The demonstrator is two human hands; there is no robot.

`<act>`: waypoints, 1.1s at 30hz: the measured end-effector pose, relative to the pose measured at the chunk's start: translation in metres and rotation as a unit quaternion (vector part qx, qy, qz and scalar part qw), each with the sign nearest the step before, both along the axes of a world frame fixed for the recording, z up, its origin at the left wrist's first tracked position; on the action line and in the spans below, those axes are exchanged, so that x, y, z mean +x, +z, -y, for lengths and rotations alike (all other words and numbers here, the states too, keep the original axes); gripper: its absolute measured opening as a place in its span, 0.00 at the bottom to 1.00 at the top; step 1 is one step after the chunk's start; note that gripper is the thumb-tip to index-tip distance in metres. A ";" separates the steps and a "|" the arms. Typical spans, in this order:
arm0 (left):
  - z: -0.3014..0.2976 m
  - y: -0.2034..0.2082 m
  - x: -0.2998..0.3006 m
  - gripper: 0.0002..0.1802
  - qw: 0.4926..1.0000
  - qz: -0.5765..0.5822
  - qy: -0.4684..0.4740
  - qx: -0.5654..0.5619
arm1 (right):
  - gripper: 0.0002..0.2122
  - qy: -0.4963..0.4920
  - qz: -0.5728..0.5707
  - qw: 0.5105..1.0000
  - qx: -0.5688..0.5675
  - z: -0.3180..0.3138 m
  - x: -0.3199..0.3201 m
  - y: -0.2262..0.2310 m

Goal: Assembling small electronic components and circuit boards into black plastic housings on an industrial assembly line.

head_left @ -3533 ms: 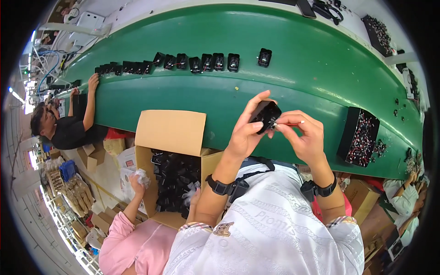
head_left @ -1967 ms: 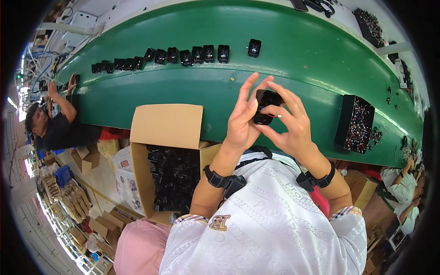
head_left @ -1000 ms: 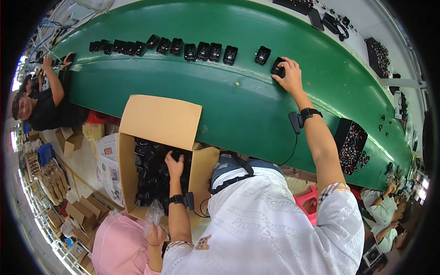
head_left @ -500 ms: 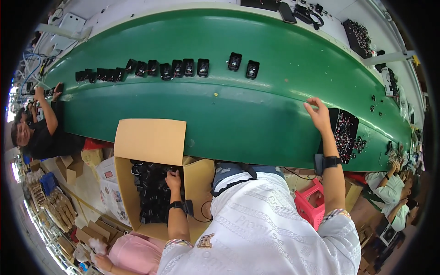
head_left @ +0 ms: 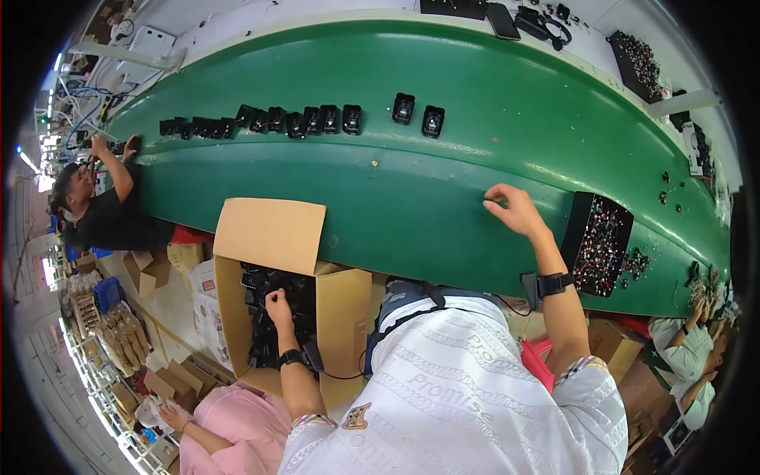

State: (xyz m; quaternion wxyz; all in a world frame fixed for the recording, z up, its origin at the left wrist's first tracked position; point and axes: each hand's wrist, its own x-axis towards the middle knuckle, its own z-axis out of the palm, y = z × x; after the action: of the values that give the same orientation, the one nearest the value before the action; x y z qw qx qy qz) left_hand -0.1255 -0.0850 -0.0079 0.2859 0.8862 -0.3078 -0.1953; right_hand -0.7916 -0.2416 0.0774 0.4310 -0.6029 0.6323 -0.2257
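My left hand (head_left: 279, 307) is down inside an open cardboard box (head_left: 344, 317), its fingers curled in over a heap of black plastic cases (head_left: 261, 332). Whatever those fingers hold is too hidden to name. Over the green work surface (head_left: 412, 218) hovers my right hand (head_left: 513, 210), thumb and fingers apart and nothing visible between them. To its right stands a black tray (head_left: 580, 229) filled with small wired parts (head_left: 606, 245). Farther away, two black cases (head_left: 403, 108) (head_left: 433, 121) sit apart from a row of several similar ones (head_left: 313, 120).
A box flap (head_left: 269, 229) leans over the green edge. Loose wired parts (head_left: 636, 262) lie beside the tray. A person in black (head_left: 119, 207) works at the far left, one in pink (head_left: 237, 427) behind the box. A red stool (head_left: 538, 364) stands at my right.
My right hand has moved left, away from the tray. Inside the box, my left hand has shifted slightly. The whole view has turned a little.
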 end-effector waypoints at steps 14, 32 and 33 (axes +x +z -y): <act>0.140 0.145 -0.325 0.18 0.787 -0.500 -0.313 -0.177 | 0.21 -0.016 0.302 0.947 0.111 -0.022 0.163 0.078; 0.153 0.139 -0.382 0.33 0.572 -0.725 -0.315 0.219 | 0.08 -0.498 -0.160 0.830 -0.191 -0.184 -0.143 0.065; 0.153 0.139 -0.382 0.33 0.582 -0.716 -0.318 0.216 | 0.08 -0.524 -0.166 0.814 -0.188 -0.199 -0.167 0.060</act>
State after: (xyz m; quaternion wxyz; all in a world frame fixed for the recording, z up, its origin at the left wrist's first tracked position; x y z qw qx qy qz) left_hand -0.5072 -0.2375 0.1312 0.1329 0.3399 -0.2140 -0.9061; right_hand -0.9582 -0.0425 0.1378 0.0142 -0.2779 0.8595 -0.4288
